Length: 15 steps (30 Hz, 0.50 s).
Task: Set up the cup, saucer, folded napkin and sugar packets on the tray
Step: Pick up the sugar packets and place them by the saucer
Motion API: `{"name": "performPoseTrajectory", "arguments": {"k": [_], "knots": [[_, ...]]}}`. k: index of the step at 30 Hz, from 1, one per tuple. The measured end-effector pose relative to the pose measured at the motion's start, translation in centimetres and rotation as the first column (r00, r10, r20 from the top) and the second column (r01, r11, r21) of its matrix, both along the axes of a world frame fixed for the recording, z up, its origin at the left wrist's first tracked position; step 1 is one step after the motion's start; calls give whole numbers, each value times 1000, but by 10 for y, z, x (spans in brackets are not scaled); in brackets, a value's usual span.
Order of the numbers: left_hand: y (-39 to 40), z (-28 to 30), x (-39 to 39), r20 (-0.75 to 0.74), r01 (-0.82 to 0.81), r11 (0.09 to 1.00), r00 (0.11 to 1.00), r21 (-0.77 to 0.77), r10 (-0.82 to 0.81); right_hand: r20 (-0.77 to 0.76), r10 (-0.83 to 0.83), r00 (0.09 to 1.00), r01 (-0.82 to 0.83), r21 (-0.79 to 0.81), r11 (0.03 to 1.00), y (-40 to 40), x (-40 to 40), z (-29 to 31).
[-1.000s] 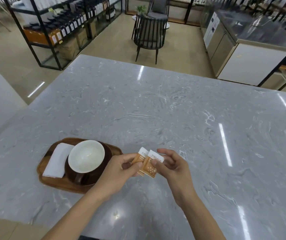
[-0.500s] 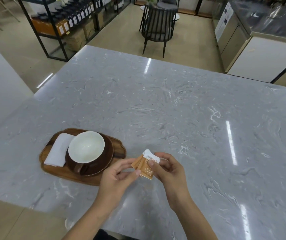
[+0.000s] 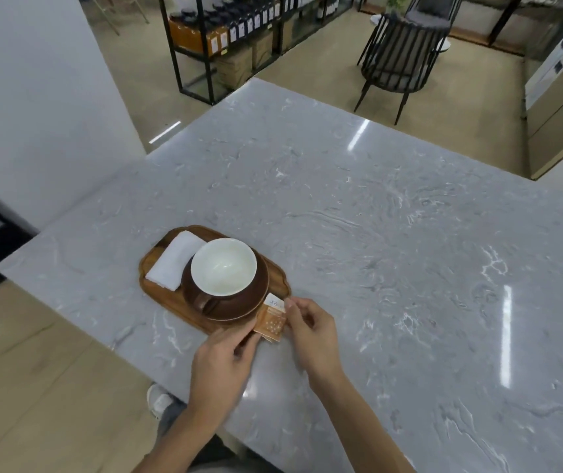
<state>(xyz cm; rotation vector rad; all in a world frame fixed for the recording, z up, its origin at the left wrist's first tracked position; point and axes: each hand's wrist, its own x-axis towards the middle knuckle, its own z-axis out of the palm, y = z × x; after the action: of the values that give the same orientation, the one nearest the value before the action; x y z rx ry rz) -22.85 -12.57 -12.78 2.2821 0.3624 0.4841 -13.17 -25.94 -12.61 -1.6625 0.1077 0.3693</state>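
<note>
A wooden tray (image 3: 157, 291) lies near the front left edge of the marble counter (image 3: 375, 233). On it a folded white napkin (image 3: 174, 264) rests at the left. A brown cup with a white inside (image 3: 223, 266) stands on a brown saucer (image 3: 239, 308) beside it. Orange sugar packets (image 3: 271, 319) are stacked together at the tray's right end, touching the saucer's rim. My right hand (image 3: 310, 331) pinches their right edge. My left hand (image 3: 225, 356) has its fingers at their lower left corner.
The counter's front edge runs just below my hands, with wooden floor and my shoe (image 3: 159, 401) beyond it. A black chair (image 3: 399, 56) and dark shelving (image 3: 239, 32) stand past the far edge. A white wall (image 3: 34, 97) rises at the left.
Both hands have carried the sugar packets left, from over the bare counter to the right end of the tray. The two fanned packets are now stacked together.
</note>
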Motion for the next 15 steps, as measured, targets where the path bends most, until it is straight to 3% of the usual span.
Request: {"name": "performPoseTrajectory", "arguments": {"k": [9,15], "knots": [[5,1,3,-37,7,986,999,164,-1,114,24,993,-2,-194,981,5,16,-14],[11,2,1,-24,22,989,1000,146,-19,173,23,985,26,-274,962,10,17,-11]]}}
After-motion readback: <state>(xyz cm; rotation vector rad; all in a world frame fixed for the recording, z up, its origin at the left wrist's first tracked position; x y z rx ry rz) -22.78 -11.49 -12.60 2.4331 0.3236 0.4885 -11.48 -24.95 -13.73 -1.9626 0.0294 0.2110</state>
